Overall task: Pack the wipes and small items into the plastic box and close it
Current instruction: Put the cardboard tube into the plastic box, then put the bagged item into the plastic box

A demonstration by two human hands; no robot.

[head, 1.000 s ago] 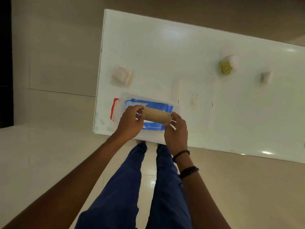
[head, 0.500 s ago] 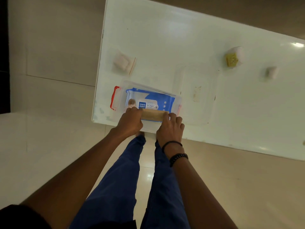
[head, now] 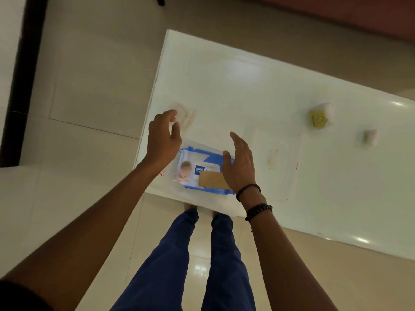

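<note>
Both hands empty, fingers spread: left hand [head: 164,136] nears the small pale packet [head: 185,114] by the tabletop's [head: 247,90] left edge. Right hand [head: 241,167] hovers over the clear plastic box [head: 177,176]. Pinch the packet by its edges; drop it beside the blue wipes pack [head: 202,162].

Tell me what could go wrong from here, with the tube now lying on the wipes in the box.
1. The plastic box sits at the table's near edge; a push on closing could slide it off.
2. The cardboard tube lies loose on the wipes pack and may keep the lid from seating.
3. The left hand, reaching for the small white item, could knock it off the nearby table edge.
</note>
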